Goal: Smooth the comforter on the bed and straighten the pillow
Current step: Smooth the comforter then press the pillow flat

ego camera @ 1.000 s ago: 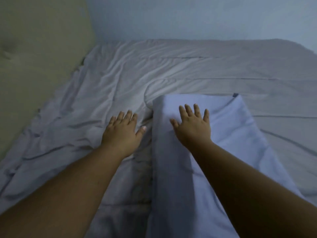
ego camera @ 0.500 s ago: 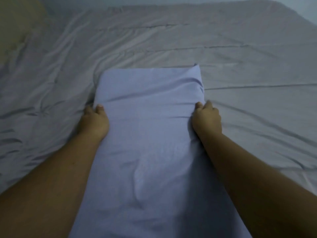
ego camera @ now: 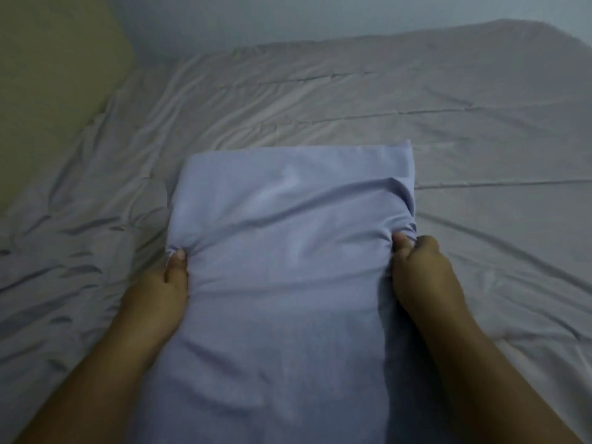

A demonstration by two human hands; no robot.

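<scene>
Left hand [ego camera: 164,285]; right hand [ego camera: 421,269] (tight on pillow [ego camera: 288,219])

Dim, low-light shot w/ a cool blue-grey cast. Comforter [ego camera: 416,107] reads brightest across the far middle, falling darker toward the lower left. Soft-edged shadow lies on the pillow [ego camera: 288,219] beside the right forearm [ego camera: 474,363], approx. from the right hand [ego camera: 419,274] down to the bottom edge. Whole pic is soft, grainy, slightly smeared; fine fabric detail lost. Comforter's far edge bows w/ wide-angle distortion, blurriest at upper right.
</scene>
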